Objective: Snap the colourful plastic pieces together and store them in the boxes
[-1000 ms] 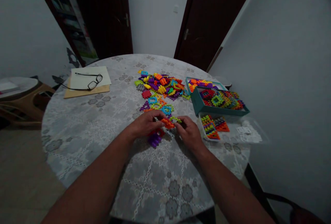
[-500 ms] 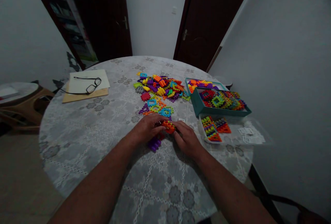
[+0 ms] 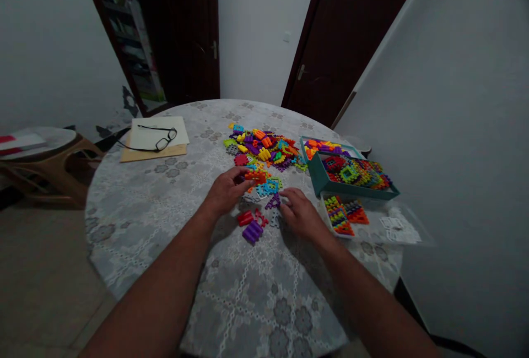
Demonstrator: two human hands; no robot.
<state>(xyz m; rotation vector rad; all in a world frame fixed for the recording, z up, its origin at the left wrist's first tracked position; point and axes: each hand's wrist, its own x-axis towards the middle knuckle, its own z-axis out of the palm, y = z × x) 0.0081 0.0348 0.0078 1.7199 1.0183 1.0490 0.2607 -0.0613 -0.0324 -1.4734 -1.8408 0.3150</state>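
Note:
My left hand (image 3: 226,191) is closed on an orange plastic building piece (image 3: 257,177), gripped by fingers and thumb above the near side of the pile. My right hand (image 3: 301,212) has its thumb and fingers apart beside a purple triangle frame (image 3: 273,201); whether the fingertips touch it is hard to tell. Blue square frames (image 3: 268,186) lie just beyond. Nearer to me on the cloth are a purple ridged piece (image 3: 252,232), a red ridged piece (image 3: 245,218) and a red notched piece (image 3: 260,217).
A heap of coloured building pieces (image 3: 264,147) lies mid-table. To the right are a teal box (image 3: 351,186) full of pieces, its lid (image 3: 303,146) and a clear plastic tray (image 3: 374,231). Glasses (image 3: 161,144) rest on papers (image 3: 177,126) at the left.
My hands have come apart: the left has moved forward with the orange piece, the right is away from it. The red and purple pieces beneath are now uncovered. The view has shifted slightly.

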